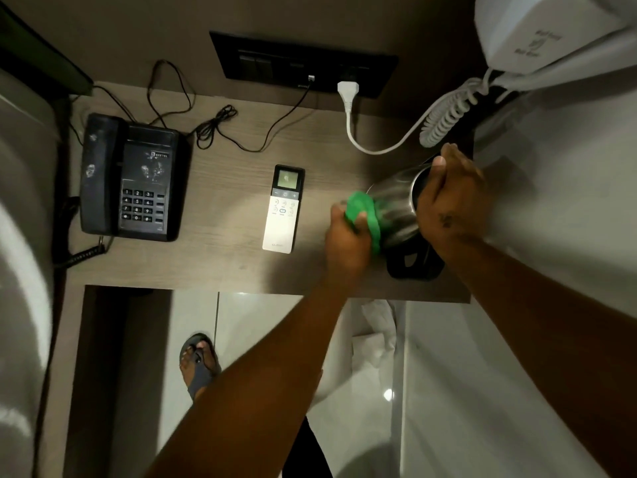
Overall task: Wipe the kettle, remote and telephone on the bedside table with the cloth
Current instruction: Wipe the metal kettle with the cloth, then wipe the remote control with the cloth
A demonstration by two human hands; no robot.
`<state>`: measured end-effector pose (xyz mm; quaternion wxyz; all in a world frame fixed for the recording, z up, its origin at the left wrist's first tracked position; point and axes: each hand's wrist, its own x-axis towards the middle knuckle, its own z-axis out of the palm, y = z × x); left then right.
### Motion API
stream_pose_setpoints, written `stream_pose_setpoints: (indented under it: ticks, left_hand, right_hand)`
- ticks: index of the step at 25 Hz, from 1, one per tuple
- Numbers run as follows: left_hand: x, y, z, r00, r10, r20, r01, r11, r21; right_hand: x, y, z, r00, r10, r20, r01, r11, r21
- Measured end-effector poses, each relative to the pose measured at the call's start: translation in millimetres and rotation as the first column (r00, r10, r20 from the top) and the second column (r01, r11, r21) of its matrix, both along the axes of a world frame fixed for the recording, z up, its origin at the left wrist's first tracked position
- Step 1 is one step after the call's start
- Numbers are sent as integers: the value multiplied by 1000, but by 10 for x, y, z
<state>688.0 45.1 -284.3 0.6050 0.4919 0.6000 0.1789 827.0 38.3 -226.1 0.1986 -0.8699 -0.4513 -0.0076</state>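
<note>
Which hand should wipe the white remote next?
Left, probably. The left hand already holds the green cloth and is nearer the white remote. The right hand grips the steel kettle.

Steel kettle (396,205), tilted, gripped by right hand (448,205); left hand (348,236) presses green cloth (365,212) against it; remote (282,208), telephone (131,177) alongside.

Place: we take this for a hotel bedroom.
Signs: we see a corded telephone (129,179), wall-mounted hairdryer (548,32), kettle (396,205), one wooden desk (224,263).
</note>
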Motion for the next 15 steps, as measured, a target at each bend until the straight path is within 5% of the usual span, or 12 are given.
stream_pose_setpoints:
  ticks: [6, 8, 12, 15]
  left_hand:
    - [285, 479, 347, 973, -230, 0, 221, 937, 272]
    - [111, 292, 377, 980, -192, 56, 164, 933, 319]
    - [-370, 110, 373, 938, 201, 283, -207, 978, -9]
    - [-769, 197, 413, 879, 339, 336, -297, 939, -171]
  right_hand:
    - [18, 19, -12, 1000, 5, 16, -5, 1000, 9]
    - [39, 7, -27, 1000, 0, 15, 0, 1000, 7]
    - [30, 12, -27, 1000, 2, 0, -2, 1000, 5]
    - [-12, 33, 73, 995, 6, -95, -6, 1000, -1]
